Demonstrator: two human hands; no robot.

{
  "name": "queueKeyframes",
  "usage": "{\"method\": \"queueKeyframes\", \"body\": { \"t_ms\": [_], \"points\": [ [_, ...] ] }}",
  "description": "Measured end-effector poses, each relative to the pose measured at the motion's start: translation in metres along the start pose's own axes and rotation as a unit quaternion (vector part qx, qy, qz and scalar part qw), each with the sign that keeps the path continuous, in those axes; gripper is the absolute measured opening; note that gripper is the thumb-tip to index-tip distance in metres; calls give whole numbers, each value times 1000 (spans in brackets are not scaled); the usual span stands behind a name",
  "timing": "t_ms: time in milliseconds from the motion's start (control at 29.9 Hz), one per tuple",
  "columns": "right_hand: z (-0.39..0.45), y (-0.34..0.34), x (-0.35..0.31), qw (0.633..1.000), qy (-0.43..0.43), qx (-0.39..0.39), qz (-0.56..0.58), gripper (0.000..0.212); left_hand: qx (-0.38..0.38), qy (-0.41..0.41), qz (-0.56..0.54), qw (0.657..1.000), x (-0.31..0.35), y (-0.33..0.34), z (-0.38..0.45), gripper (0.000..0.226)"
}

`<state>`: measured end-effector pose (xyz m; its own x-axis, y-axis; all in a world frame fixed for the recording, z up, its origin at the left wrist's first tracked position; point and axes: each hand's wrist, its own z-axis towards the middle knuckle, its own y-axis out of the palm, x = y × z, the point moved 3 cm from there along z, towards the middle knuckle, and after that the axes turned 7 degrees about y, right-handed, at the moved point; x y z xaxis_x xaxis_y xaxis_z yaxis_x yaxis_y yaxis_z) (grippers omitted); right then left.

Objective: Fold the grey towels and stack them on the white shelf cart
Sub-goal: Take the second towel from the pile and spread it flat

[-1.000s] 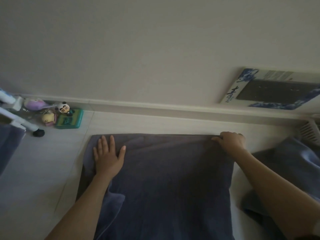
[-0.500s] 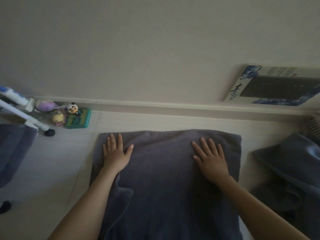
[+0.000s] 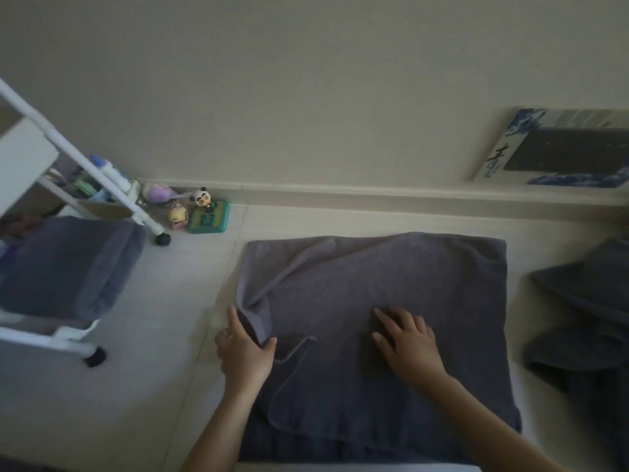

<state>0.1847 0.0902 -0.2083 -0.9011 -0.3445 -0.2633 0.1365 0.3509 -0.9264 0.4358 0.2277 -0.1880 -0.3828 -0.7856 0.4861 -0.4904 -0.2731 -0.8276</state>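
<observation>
Two hands at work on one grey towel (image 3: 391, 294), spread half-folded on the floor (image 3: 143, 362) with long axis running left to right. Left hand (image 3: 245, 352) at the towel's left edge (image 3: 250, 321), thumb and fingers pinching a raised fold of cloth. Right hand (image 3: 410, 345) laid flat near the towel's middle, fingers straight, pressing and holding nothing. Left edge nearest the left hand; probable next fold judged to carry that edge rightward across the long axis, toward the pressing right hand. White shelf cart (image 3: 51, 158) well apart to the left, a folded grey towel (image 3: 64, 267) already on its lower shelf. Further unfolded grey towels (image 3: 585, 315) heaped at far right. Small toy figures (image 3: 190, 209) beside the cart's wheel, against the wall.
</observation>
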Motion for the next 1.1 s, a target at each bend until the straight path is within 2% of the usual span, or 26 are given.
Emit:
{"method": "queueKeyframes", "body": {
  "t_ms": [67, 100, 167, 201, 234, 301, 401, 435, 502, 602, 636, 703, 770, 836, 937, 1004, 1037, 1104],
  "points": [
    [-6, 0, -3, 998, 35, -12, 43, 65, -11, -37, -18, 999, -13, -6, -1, 93],
    [-15, -1, -10, 996, 41, 2, 76, 58, -15, -42, -23, 999, -23, -10, -3, 81],
    [-34, -1, -24, 987, 48, 44, 147, 38, -35, -39, -76, 996, -35, -14, -6, 40],
    [-46, 2, -34, 980, 54, 32, 190, 28, -63, -44, -119, 990, -40, -15, -10, 23],
    [-50, 4, -40, 970, 64, -8, 236, 23, -97, -62, -168, 979, -37, -10, -13, 17],
    [-65, 15, -64, 932, 106, -105, 329, 20, -150, -121, -287, 938, -38, -11, -18, 16],
    [-77, 29, -86, 848, 194, -177, 461, 24, -161, -232, -501, 818, -35, -15, -19, 21],
    [-83, 31, -90, 823, 225, -187, 488, 28, -157, -250, -534, 792, -38, -21, -19, 28],
    [-94, 35, -92, 778, 285, -200, 523, 34, -135, -252, -547, 787, -47, -30, -17, 35],
    [-117, 42, -101, 723, 365, -234, 538, 44, -134, -240, -515, 812, -64, -45, -18, 23],
    [-120, 42, -103, 706, 381, -258, 538, 46, -156, -244, -503, 815, -66, -45, -17, 19],
    [-134, 47, -113, 660, 404, -284, 566, 50, -245, -247, -463, 815, -75, -49, -22, 20],
    [-140, 52, -119, 614, 415, -304, 598, 55, -305, -252, -456, 797, -80, -49, -22, 22],
    [-143, 57, -125, 559, 423, -301, 647, 59, -327, -246, -502, 762, -79, -53, -23, 25],
    [-145, 63, -135, 458, 413, -246, 747, 60, -311, -230, -608, 693, -75, -59, -20, 29],
    [-144, 63, -143, 411, 394, -178, 803, 59, -303, -211, -636, 677, -73, -64, -18, 31],
    [-144, 62, -145, 404, 389, -138, 816, 56, -300, -204, -638, 679, -73, -66, -17, 31],
    [-142, 60, -145, 431, 392, -71, 809, 49, -285, -199, -639, 687, -73, -68, -14, 31]
  ]
}}
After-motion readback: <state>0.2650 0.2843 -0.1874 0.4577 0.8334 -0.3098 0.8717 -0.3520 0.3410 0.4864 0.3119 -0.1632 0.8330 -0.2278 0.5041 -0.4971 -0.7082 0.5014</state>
